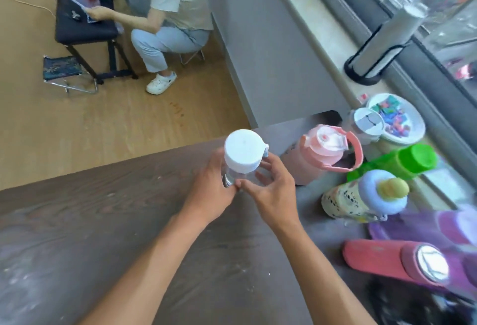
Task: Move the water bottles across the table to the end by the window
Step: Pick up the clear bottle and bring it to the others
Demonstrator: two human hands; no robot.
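Note:
A clear water bottle with a white cap (242, 154) stands upright near the far edge of the dark wooden table (103, 221). My left hand (211, 190) wraps its left side and my right hand (271, 190) cups its right side, thumbs meeting in front. To the right, by the window, stand a pink jug with a handle (322, 156), a green bottle (402, 164), a speckled bottle with a pale blue lid (361, 195), a red flask (392, 260), a blurred purple bottle (426, 226) and a clear tumbler with a white lid (366, 123).
A white plate of coloured bits (415, 128) sits on the window sill beside a paper-towel holder (382, 48). Beyond the table's far edge a person (175, 14) crouches on the wooden floor by a dark bench (82, 22) and a folding stool (67, 71).

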